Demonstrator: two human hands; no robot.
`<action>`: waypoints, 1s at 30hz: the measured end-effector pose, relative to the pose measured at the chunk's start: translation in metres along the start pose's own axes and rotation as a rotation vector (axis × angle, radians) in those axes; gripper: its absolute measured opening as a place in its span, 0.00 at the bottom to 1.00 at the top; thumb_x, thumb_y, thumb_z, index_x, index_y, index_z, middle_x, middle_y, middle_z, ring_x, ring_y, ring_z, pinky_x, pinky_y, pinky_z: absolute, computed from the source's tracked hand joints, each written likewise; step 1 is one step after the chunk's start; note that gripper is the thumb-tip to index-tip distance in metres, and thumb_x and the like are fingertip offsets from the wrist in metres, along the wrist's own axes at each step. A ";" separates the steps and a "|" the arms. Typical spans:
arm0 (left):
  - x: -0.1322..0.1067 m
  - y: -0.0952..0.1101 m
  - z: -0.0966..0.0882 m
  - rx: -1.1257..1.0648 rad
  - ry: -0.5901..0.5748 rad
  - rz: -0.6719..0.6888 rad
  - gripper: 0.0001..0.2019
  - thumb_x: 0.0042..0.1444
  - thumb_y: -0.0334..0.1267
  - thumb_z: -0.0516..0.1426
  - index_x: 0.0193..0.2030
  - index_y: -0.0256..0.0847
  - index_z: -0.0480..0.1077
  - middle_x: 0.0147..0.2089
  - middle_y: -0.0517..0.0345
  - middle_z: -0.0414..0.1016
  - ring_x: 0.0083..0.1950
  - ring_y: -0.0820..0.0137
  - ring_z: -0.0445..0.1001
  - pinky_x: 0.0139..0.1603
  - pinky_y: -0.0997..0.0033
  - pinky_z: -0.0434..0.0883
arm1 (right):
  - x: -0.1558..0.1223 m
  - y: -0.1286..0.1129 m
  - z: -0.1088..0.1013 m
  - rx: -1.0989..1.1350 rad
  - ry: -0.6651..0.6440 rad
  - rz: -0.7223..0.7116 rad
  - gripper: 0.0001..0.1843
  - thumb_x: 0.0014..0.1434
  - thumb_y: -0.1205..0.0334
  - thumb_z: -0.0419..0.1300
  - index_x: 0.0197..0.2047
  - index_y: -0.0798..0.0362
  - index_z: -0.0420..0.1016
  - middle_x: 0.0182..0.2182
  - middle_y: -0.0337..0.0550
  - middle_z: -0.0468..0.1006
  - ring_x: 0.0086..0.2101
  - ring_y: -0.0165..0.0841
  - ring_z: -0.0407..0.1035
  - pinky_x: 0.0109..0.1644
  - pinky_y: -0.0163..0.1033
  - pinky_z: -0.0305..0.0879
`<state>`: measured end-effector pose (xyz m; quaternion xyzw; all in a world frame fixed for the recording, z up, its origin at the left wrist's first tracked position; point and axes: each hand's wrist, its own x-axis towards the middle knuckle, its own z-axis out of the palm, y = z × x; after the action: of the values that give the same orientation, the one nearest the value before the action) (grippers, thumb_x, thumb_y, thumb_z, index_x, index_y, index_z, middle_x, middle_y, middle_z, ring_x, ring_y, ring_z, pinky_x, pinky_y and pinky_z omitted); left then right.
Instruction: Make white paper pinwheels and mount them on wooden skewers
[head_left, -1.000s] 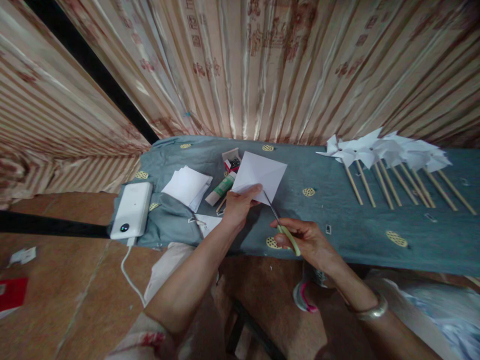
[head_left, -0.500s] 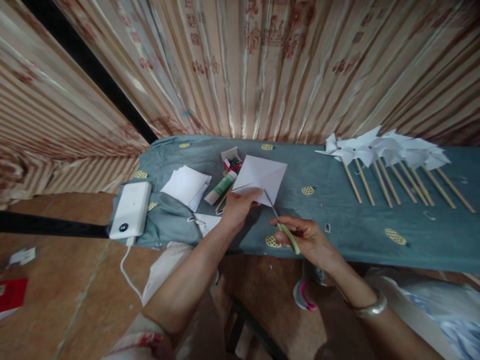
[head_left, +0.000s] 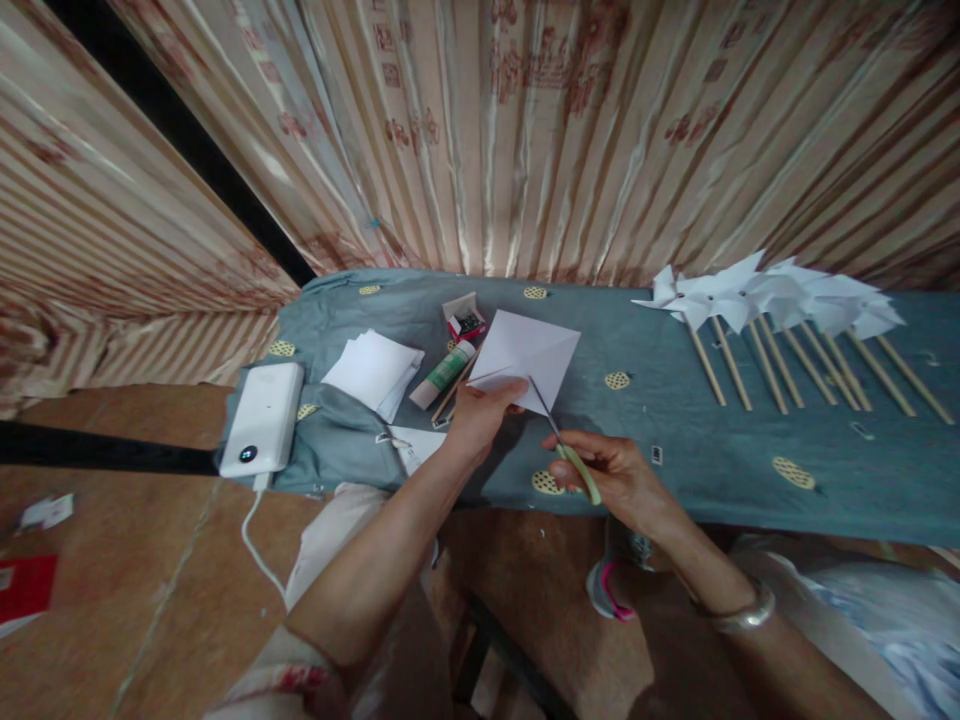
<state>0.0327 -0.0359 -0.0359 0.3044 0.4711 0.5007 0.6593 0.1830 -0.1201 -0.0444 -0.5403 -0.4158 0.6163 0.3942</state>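
Note:
My left hand (head_left: 474,418) pinches the near corner of a white square sheet of paper (head_left: 529,350), held just above the blue-grey cloth of the table (head_left: 675,440). My right hand (head_left: 611,476) grips scissors (head_left: 564,448) with pale green handles. Their blades point up and left, with the tip at the paper's near edge beside my left thumb.
A stack of white paper squares (head_left: 375,372), a green glue stick (head_left: 444,374) and a small open box (head_left: 463,318) lie left of the sheet. A white power bank (head_left: 264,418) with a cable sits on the table's left end. Several paper pinwheels on wooden sticks (head_left: 780,320) lie at the right.
The paper has shifted slightly to the right in my left hand, and the scissors' tip has stayed at its near edge. Both hands have hardly moved.

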 end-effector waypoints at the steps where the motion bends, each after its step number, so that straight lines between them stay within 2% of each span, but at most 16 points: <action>1: 0.000 0.000 0.000 0.000 0.001 -0.001 0.14 0.31 0.35 0.67 0.29 0.36 0.75 0.28 0.59 0.78 0.27 0.70 0.73 0.26 0.73 0.70 | 0.000 0.000 0.000 -0.001 -0.001 -0.005 0.24 0.39 0.46 0.74 0.36 0.52 0.80 0.20 0.34 0.73 0.21 0.26 0.64 0.25 0.33 0.64; 18: -0.003 -0.003 -0.001 0.069 -0.012 0.019 0.10 0.33 0.36 0.67 0.25 0.36 0.75 0.25 0.57 0.77 0.26 0.71 0.72 0.26 0.73 0.69 | -0.001 -0.010 0.003 0.039 0.037 0.057 0.25 0.32 0.48 0.76 0.32 0.53 0.80 0.18 0.33 0.71 0.20 0.25 0.62 0.24 0.32 0.63; 30: -0.004 -0.003 -0.001 0.074 -0.017 0.018 0.10 0.33 0.36 0.67 0.26 0.37 0.75 0.26 0.57 0.78 0.27 0.69 0.73 0.27 0.71 0.69 | -0.001 -0.006 0.002 0.033 0.022 0.027 0.24 0.35 0.48 0.76 0.33 0.53 0.80 0.18 0.33 0.70 0.19 0.24 0.62 0.24 0.32 0.63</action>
<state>0.0330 -0.0404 -0.0377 0.3373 0.4809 0.4861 0.6471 0.1818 -0.1190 -0.0380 -0.5459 -0.3941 0.6224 0.3991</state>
